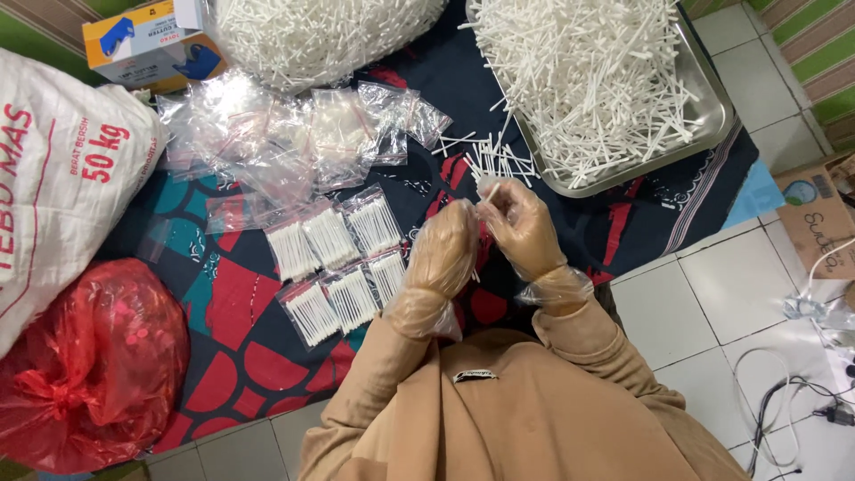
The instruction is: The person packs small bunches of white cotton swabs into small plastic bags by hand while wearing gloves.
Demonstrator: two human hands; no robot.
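Both my hands wear clear plastic gloves and meet over a dark patterned cloth (249, 352). My right hand (521, 227) pinches a few white sticks (489, 191) near its fingertips. My left hand (443, 249) is curled close against it, and touches the same small bundle. Several filled clear bags of white sticks (334, 236) lie in rows just left of my hands. Loose white sticks (494, 160) lie on the cloth right above my hands. A metal tray (712, 125) heaped with white sticks (588, 71) stands at the upper right.
Empty clear bags (267, 134) lie scattered above the filled ones. A big clear bag of sticks (312, 36) and a glove box (142, 44) sit at the top. A white sack (53, 187) and red bag (89, 365) lie left. A cardboard box (815, 214) and cables (784, 392) are on the tiles.
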